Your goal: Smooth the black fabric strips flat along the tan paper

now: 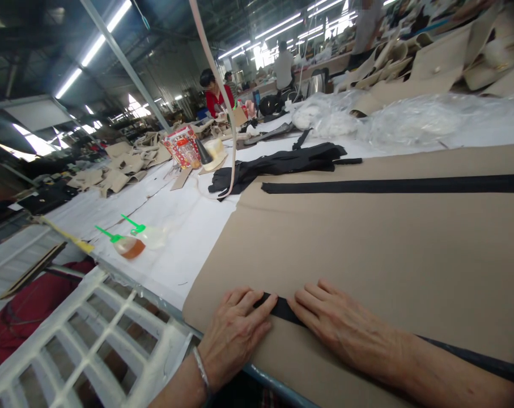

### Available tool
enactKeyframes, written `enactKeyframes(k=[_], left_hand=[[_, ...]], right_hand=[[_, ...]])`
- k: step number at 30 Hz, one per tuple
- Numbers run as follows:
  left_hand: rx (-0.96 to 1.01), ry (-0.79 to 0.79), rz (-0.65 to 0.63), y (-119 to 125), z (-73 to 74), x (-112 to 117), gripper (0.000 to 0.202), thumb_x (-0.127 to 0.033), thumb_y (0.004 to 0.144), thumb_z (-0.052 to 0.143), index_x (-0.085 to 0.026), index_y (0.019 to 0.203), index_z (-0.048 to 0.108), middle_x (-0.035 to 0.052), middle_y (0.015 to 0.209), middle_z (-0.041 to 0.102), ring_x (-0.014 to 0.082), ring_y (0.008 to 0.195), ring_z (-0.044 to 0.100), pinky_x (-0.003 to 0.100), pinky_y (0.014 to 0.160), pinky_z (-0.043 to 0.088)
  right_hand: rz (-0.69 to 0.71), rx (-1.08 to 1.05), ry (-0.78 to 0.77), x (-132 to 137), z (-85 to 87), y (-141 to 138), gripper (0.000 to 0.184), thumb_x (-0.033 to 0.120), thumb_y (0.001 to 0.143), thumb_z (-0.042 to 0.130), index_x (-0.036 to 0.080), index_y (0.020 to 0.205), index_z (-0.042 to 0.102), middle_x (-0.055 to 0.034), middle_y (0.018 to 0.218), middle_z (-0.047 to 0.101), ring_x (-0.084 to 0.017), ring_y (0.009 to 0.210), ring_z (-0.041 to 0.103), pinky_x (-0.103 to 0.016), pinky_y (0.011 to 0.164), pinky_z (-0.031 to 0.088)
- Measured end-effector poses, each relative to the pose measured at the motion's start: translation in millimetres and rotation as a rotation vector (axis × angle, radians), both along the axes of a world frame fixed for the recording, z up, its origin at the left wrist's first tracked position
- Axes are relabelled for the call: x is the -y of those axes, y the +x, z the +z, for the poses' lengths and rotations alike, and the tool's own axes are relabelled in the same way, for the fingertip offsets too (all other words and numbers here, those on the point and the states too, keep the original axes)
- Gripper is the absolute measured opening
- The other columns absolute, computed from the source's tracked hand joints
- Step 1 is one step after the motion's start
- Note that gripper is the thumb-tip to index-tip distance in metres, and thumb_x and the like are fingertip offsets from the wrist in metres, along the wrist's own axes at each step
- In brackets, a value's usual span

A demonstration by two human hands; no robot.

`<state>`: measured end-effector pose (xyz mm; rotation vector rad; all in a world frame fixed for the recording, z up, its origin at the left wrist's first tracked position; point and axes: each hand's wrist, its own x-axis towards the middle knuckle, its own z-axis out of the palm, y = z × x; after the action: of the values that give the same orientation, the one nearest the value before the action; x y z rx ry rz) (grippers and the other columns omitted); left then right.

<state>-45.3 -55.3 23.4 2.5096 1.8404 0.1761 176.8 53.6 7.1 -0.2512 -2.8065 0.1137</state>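
A narrow black fabric strip (pixel 285 311) lies along the near edge of a large beige sheet (pixel 359 243). At the strip's left end, my left hand (pixel 238 324) is closed, its thumb and index finger on the strip. Just to the right, my right hand (pixel 331 314) has its fingers together and bent down onto the same strip. A short black stretch shows between the two hands; my right hand and forearm cover more of it before it reappears at the right. A second black strip (pixel 393 185) lies straight across the sheet's far side.
Black strips lie in a heap (pixel 286 164) beyond the sheet. Two squeeze bottles with green nozzles, one holding amber liquid (pixel 129 247), lie on the white table (pixel 188 226). A pale hose (pixel 231 113) hangs down. A white slatted rack (pixel 86 351) stands below left. People work farther back.
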Motion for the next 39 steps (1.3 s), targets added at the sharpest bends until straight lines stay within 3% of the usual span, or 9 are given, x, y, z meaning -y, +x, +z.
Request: enactKeyframes(k=[10,18,22,25,27,31,35,39], left_hand=[[-0.075,-0.055,0.027,10,7.5,-2,0.055,-0.035,0.093,0.058,-0.041,0.144,0.038,0.0048,0.119,0.052,0.0266,0.109,0.047,0.049,0.096,0.045],[-0.111,-0.002,0.001,11,5.7,-3,0.061,-0.034,0.090,0.062,-0.044,0.144,0.035,0.0050,0.115,0.050,0.0268,0.107,0.046,0.049,0.094,0.045],[-0.089,0.030,0.017,13,8.8,-2,0.054,-0.028,0.089,0.064,-0.042,0.138,0.046,0.0053,0.112,0.052,0.0273,0.107,0.047,0.049,0.092,0.044],[0.003,0.151,0.051,29,12.2,-3,0.039,-0.019,0.093,0.054,-0.034,0.129,0.057,0.0073,0.117,0.053,0.0271,0.112,0.048,0.046,0.093,0.044],[0.107,0.189,0.025,46,11.0,-5,0.038,-0.012,0.096,0.045,-0.026,0.130,0.055,0.0085,0.119,0.055,0.0241,0.111,0.050,0.042,0.094,0.044],[0.239,0.078,-0.100,76,-2.2,-13,0.040,-0.008,0.096,0.038,-0.016,0.134,0.048,0.0085,0.110,0.061,0.0199,0.100,0.055,0.037,0.091,0.049],[0.186,0.089,-0.162,78,-13.2,-15,0.043,-0.007,0.095,0.037,-0.014,0.136,0.047,0.0112,0.117,0.061,0.0220,0.107,0.054,0.040,0.098,0.049],[0.133,0.106,-0.177,72,-12.1,-12,0.048,-0.005,0.093,0.038,-0.017,0.138,0.047,0.0106,0.115,0.059,0.0228,0.107,0.053,0.039,0.096,0.050]], right_hand=[[-0.024,-0.033,0.014,1,6.1,25,0.021,0.000,0.082,0.051,0.017,0.096,0.053,-0.0026,0.088,0.054,-0.020,0.077,0.049,-0.035,0.076,0.037],[-0.036,0.010,-0.060,1,7.5,47,0.020,0.001,0.085,0.050,0.017,0.096,0.054,-0.0035,0.090,0.054,-0.020,0.077,0.048,-0.034,0.074,0.037],[-0.059,0.022,-0.093,1,5.3,56,0.021,0.002,0.087,0.050,0.017,0.100,0.055,-0.0037,0.091,0.053,-0.021,0.078,0.048,-0.035,0.075,0.036],[-0.068,0.023,-0.083,2,6.2,58,0.021,0.002,0.086,0.051,0.017,0.099,0.055,-0.0035,0.090,0.053,-0.021,0.078,0.047,-0.036,0.074,0.036],[-0.071,0.004,-0.049,2,7.0,57,0.020,0.002,0.085,0.053,0.017,0.099,0.055,-0.0030,0.089,0.053,-0.021,0.078,0.047,-0.036,0.075,0.036],[-0.085,-0.020,0.007,3,8.8,56,0.017,0.004,0.086,0.056,0.015,0.099,0.056,-0.0021,0.086,0.053,-0.021,0.077,0.047,-0.036,0.074,0.037],[-0.091,0.030,0.027,4,13.9,66,0.014,0.006,0.087,0.055,0.014,0.098,0.057,-0.0032,0.087,0.052,-0.020,0.077,0.046,-0.036,0.074,0.038],[-0.087,0.052,0.017,5,18.0,82,0.014,0.005,0.088,0.052,0.013,0.098,0.057,-0.0035,0.085,0.050,-0.019,0.073,0.043,-0.034,0.072,0.038]])
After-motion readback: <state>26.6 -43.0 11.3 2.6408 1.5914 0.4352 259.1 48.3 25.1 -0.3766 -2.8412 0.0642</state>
